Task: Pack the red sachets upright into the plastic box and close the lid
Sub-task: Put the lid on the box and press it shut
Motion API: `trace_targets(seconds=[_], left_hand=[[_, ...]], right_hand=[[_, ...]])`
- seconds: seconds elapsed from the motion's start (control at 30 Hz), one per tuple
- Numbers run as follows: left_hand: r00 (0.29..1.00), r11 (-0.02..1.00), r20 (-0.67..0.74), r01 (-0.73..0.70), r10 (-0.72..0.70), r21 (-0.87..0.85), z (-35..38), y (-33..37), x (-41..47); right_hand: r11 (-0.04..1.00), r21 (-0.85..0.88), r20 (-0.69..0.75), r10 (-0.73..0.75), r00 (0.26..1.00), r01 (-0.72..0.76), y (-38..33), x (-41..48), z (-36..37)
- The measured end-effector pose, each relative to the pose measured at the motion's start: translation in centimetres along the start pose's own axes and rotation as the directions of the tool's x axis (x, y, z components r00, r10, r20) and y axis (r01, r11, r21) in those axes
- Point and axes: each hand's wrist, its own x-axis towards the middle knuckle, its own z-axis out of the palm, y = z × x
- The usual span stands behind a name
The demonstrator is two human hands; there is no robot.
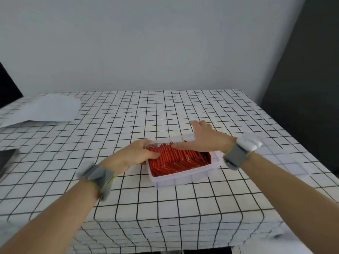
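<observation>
On the checked table (165, 110), our left hand (135, 153) gripped the left wall of the plastic box (183, 177) while our right hand (205, 140) lay spread, thumb on the red sachets (179, 159) inside, which we judged light, floppy, best nudged by their tops.

sachets (176, 159) in box (174, 179), ctr table (128, 208); paper (45, 109) far-l corner.

Single head-worn view — looks forward and down over table (165, 110), hands (205, 140) close below.
</observation>
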Motion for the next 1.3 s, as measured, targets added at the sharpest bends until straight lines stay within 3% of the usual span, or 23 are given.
trace_targets(seconds=[0.1, 0.23, 0.43, 0.53, 0.6, 0.67, 0.73, 0.8, 0.87, 0.97, 1.1, 1.2, 1.3], left_hand=[[0.999, 0.997, 0.038, 0.003, 0.0, -0.078, -0.1, 0.0, -0.2], [0.993, 0.947, 0.121, 0.042, -0.004, -0.319, -1.0, -0.6, -0.6], [0.998, 0.967, 0.054, 0.028, -0.015, -0.254, -0.6, -0.7, -0.2], [1.0, 0.963, -0.013, 0.003, -0.006, -0.268, 0.1, -0.5, 0.2], [0.996, 0.94, -0.086, -0.014, -0.016, -0.342, 0.9, -0.4, 0.7], [0.987, 0.915, -0.157, -0.049, -0.016, -0.401, 1.9, 0.0, 1.3], [0.981, 0.884, -0.192, -0.079, -0.012, -0.461, 2.8, 0.5, 1.7], [0.992, 0.808, -0.127, -0.092, 0.022, -0.582, 4.0, 1.5, 1.7], [0.988, 0.748, -0.135, -0.148, 0.079, -0.647, 4.3, 1.4, 1.7], [0.973, 0.856, -0.181, -0.211, 0.141, -0.471, 5.3, 1.1, 1.9], [0.955, 0.871, -0.258, -0.249, 0.147, -0.424, 6.0, 0.8, 1.8], [0.959, 0.826, -0.239, -0.258, 0.155, -0.501, 6.4, 0.6, 0.7], [0.955, 0.814, -0.204, -0.29, 0.213, -0.504, 6.3, -0.3, 0.7]], right_hand=[[0.997, -0.072, 0.067, 0.02, 0.998, -0.015, -1.2, 0.2, 0.7], [0.988, -0.135, 0.05, 0.079, 0.996, -0.071, -2.8, 0.6, 1.6], [0.99, -0.129, 0.11, 0.075, 0.991, -0.06, -2.4, 1.1, 0.8], [0.994, 0.076, 0.087, 0.074, 0.993, -0.081, -1.0, 1.1, 0.0], [0.95, 0.288, -0.006, 0.129, 0.992, -0.122, 0.6, 1.1, -0.8], [0.917, 0.366, -0.098, 0.207, 0.974, -0.158, 3.2, 0.7, -1.7], [0.923, 0.3, -0.173, 0.299, 0.939, -0.239, 6.5, -0.4, -1.5], [0.909, 0.158, -0.241, 0.415, 0.877, -0.387, 9.9, -2.8, -0.5], [0.86, 0.031, -0.223, 0.503, 0.835, -0.509, 12.2, -4.6, 1.0], [0.771, -0.024, -0.133, 0.628, 0.767, -0.636, 15.6, -7.3, 2.5], [0.789, -0.03, -0.095, 0.609, 0.787, -0.614, 18.2, -8.6, 2.5], [0.816, -0.005, -0.099, 0.575, 0.812, -0.578, 18.2, -8.6, 2.1], [0.891, 0.059, -0.18, 0.453, 0.873, -0.45, 17.3, -8.0, 1.0]])
